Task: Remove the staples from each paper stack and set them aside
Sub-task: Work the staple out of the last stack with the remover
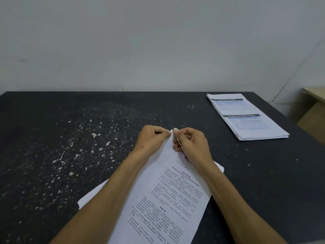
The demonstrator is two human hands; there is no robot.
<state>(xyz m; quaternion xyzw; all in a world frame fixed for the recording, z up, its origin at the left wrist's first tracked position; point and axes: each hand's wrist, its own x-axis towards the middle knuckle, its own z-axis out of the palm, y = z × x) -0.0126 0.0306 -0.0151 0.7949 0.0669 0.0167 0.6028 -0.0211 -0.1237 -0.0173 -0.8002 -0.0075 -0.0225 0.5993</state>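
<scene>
A stack of printed white paper (168,199) lies tilted on the black table in front of me, its far corner pointing away. My left hand (152,138) pinches that far corner with curled fingers. Just right of the corner, my right hand (190,143) grips a slim metal tool with a purple end (179,143), its tip at the paper's corner. The staple itself is too small to make out.
A second pile of printed sheets (248,117) lies at the table's far right. The dark tabletop (70,138) is speckled with white chips of worn paint. A wall rises behind the table, and a beige piece of furniture (314,103) stands to the right.
</scene>
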